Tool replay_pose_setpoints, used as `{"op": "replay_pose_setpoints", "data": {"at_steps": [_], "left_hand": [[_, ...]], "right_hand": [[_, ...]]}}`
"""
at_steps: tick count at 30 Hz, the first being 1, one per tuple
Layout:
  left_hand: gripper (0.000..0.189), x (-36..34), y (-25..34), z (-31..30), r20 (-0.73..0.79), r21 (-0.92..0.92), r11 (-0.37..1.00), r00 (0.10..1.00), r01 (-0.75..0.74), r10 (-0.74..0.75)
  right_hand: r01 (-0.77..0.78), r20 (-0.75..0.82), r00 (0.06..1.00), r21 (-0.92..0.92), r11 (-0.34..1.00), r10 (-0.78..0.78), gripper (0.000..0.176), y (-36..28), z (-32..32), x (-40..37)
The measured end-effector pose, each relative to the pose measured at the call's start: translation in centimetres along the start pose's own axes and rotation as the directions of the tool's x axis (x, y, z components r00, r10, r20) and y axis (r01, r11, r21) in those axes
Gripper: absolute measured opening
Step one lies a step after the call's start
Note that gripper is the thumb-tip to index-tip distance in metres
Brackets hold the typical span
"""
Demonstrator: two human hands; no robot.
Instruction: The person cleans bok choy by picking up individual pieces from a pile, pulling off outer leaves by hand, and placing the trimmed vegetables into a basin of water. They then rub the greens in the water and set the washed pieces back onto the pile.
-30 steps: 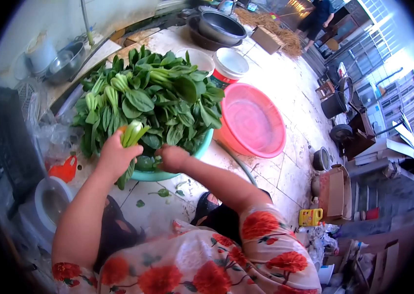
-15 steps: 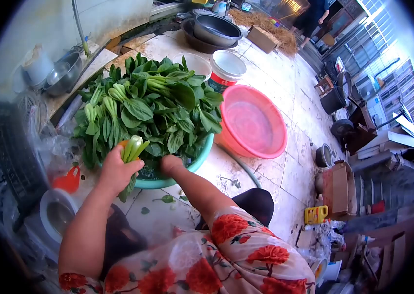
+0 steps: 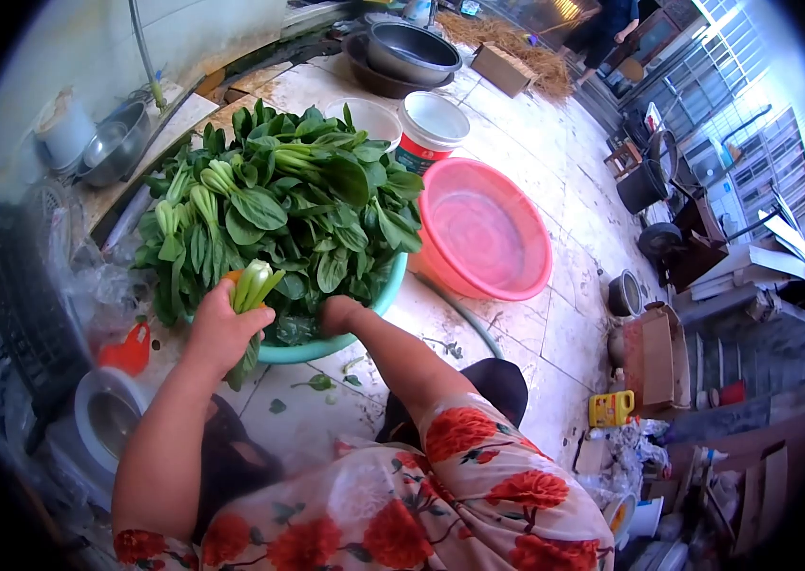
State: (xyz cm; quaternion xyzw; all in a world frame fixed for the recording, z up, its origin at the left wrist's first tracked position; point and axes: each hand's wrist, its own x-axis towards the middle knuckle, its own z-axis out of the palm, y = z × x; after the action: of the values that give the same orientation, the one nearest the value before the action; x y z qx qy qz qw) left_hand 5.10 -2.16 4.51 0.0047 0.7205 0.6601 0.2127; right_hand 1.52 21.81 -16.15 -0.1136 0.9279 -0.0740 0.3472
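Floor tiles [image 3: 536, 181] pale, leaf-strewn. Teal basin [image 3: 321, 349] heaped with greens [image 3: 298, 200]; pink basin [image 3: 519, 284] just beside. Left hand [image 3: 221, 330] clasps bok choy stalk [image 3: 255, 282] over teal rim; right hand [image 3: 338, 312] among leaves, grip unclear.

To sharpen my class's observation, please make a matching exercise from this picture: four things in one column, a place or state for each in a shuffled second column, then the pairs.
Column one
1 left hand
2 right hand
3 teal basin
4 pink basin

Column two
A holds no greens
B heaped with leafy greens
C closed around a bunch of stalks
D pushed in among the leaves

Pairs: 1-C, 2-D, 3-B, 4-A
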Motion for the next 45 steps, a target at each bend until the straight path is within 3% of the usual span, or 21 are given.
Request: {"op": "replay_pose_setpoints", "data": {"at_steps": [2,4,6,10,12,14,18,20,22,24,25,26,28,34,38,41,45], "left_hand": [[0.042,0.4,0.0,0.0,-0.002,0.023,1.000,1.000,0.004,-0.004],[0.041,1.1,-0.5,0.1,-0.022,0.032,0.999,1.000,0.001,-0.001],[0.043,1.6,-0.7,0.4,-0.039,0.027,1.000,0.999,0.011,-0.010],[0.047,2.6,-0.7,0.8,-0.046,0.013,0.999,0.998,-0.033,0.034],[0.046,3.6,-2.2,0.8,-0.047,0.081,0.995,0.997,-0.052,0.056],[0.045,4.5,-3.2,1.1,-0.067,0.159,0.970,0.978,-0.185,0.198],[0.046,3.7,-1.6,2.6,0.002,0.271,0.956,0.993,-0.111,0.115],[0.049,3.3,-0.7,3.5,0.085,0.441,0.892,0.994,-0.099,0.068],[0.052,3.4,-1.2,4.2,0.146,0.360,0.922,0.985,-0.143,0.096],[0.052,3.2,-1.0,5.0,0.125,0.333,0.939,0.991,-0.083,0.043],[0.053,3.6,-1.7,5.1,0.135,0.163,0.985,0.990,-0.056,0.034],[0.053,3.7,-1.7,5.2,0.137,0.166,0.985,0.990,-0.054,0.031],[0.054,4.1,-1.6,4.8,0.190,0.004,0.999,0.981,-0.037,0.036],[0.053,3.7,-1.2,5.0,0.337,-0.240,0.969,0.941,0.065,0.021],[0.048,3.5,-1.1,4.7,0.421,-0.391,0.898,0.907,0.199,-0.018],[0.037,3.5,-1.3,4.8,0.457,-0.476,0.843,0.890,0.251,-0.007],[0.035,3.0,-0.8,5.2,0.417,-0.448,0.879,0.908,0.163,0.044]], "right_hand": [[0.027,0.007,1.000,-0.011,1.000,-0.027,0.031,0.8,0.3,0.5],[0.074,-0.091,0.994,0.071,0.995,-0.068,0.030,1.0,0.2,0.1],[0.075,-0.066,0.995,0.044,0.996,-0.072,0.028,0.8,-0.6,-0.7],[0.107,-0.266,0.960,0.058,0.993,-0.088,0.024,-0.2,-4.1,-3.5],[0.194,-0.314,0.936,0.094,0.976,-0.156,0.022,-1.4,-6.9,-5.9],[0.211,-0.303,0.937,0.096,0.973,-0.173,0.020,-2.2,-9.6,-7.7],[0.343,-0.352,0.894,0.143,0.928,-0.277,0.019,-2.8,-12.4,-11.4],[0.304,-0.310,0.940,0.561,0.770,-0.145,0.016,-3.9,-14.4,-14.3],[0.315,-0.326,0.937,0.644,0.697,-0.122,0.014,-4.0,-14.5,-15.2],[0.347,-0.345,0.935,0.854,0.387,-0.076,0.012,-3.9,-13.9,-15.2],[0.346,-0.345,0.936,0.858,0.381,-0.071,0.012,-3.7,-13.6,-15.3],[0.360,-0.358,0.932,0.892,0.274,-0.056,0.013,-3.4,-13.4,-15.4],[0.376,-0.375,0.926,0.925,0.052,-0.035,0.015,-3.5,-13.4,-15.4],[0.374,-0.375,0.926,0.927,0.025,0.035,0.015,-3.3,-13.5,-15.6],[0.344,-0.335,0.939,0.924,-0.168,0.079,0.018,-4.5,-14.0,-15.9],[0.335,-0.329,0.942,0.922,-0.193,0.064,0.020,-4.5,-14.1,-15.7],[0.349,-0.346,0.937,0.926,-0.147,0.045,0.022,-4.5,-14.1,-15.7]]}}
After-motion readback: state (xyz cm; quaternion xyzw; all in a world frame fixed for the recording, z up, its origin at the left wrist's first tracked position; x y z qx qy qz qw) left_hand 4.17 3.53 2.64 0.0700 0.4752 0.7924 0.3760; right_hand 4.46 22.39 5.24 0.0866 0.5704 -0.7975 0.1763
